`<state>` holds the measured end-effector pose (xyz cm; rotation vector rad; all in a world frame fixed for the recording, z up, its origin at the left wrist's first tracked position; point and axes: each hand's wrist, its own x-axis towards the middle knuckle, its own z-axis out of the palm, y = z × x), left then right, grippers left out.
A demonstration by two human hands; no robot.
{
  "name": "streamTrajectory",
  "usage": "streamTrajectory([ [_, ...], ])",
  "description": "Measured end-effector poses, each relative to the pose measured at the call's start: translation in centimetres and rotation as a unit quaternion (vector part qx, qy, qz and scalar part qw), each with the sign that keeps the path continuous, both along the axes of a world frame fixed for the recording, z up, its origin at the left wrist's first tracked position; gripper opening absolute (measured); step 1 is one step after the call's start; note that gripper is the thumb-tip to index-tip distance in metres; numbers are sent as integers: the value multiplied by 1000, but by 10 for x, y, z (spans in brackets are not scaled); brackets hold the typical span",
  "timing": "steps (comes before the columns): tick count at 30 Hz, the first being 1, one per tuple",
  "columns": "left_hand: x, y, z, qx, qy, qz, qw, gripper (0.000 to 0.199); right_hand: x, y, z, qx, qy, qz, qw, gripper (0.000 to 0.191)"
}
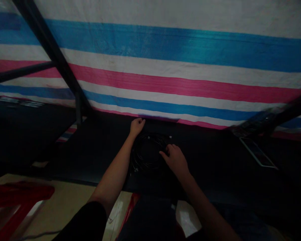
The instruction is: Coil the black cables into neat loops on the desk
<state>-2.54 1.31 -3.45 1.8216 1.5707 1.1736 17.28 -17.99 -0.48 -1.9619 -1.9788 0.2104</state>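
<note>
A coil of thin black cable [150, 134] lies on a black tabletop [102, 147], with small pale ends or connectors showing around it. At the far left edge of the coil, my left hand [137, 126] is closed with its fingers curled in; whatever it may hold is hidden. My right hand [176, 158] is at the coil's right side, thumb and fingers closed round the cable there. Dim light makes the separate strands hard to tell apart.
Behind the table hangs a striped plastic sheet [165, 83]. A dark metal frame post [50, 40] slants at the left. On the right lies a flat device with a pale border [259, 153]. A red stool [22, 197] stands at lower left.
</note>
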Motion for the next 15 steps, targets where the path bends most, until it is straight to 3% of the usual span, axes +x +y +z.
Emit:
streamTrajectory([
  [4, 0, -6, 10, -6, 1, -12, 1000, 39, -7, 21, 7, -41, -23, -20, 999, 15],
  [6, -1, -6, 14, -8, -7, -24, 1000, 38, -10, 31, 14, -25, -37, -18, 999, 11],
  [7, -1, -5, 14, -10, -7, -25, 1000, 37, -12, 37, 16, 1, -48, -9, 999, 18],
  [10, -1, 5, 10, -15, 31, -12, 999, 37, -25, 62, 13, 31, -70, 103, 992, 51],
  [15, -1, 6, 15, -34, 31, -2, 999, 38, -41, 103, 3, 44, -72, 199, 976, 32],
])
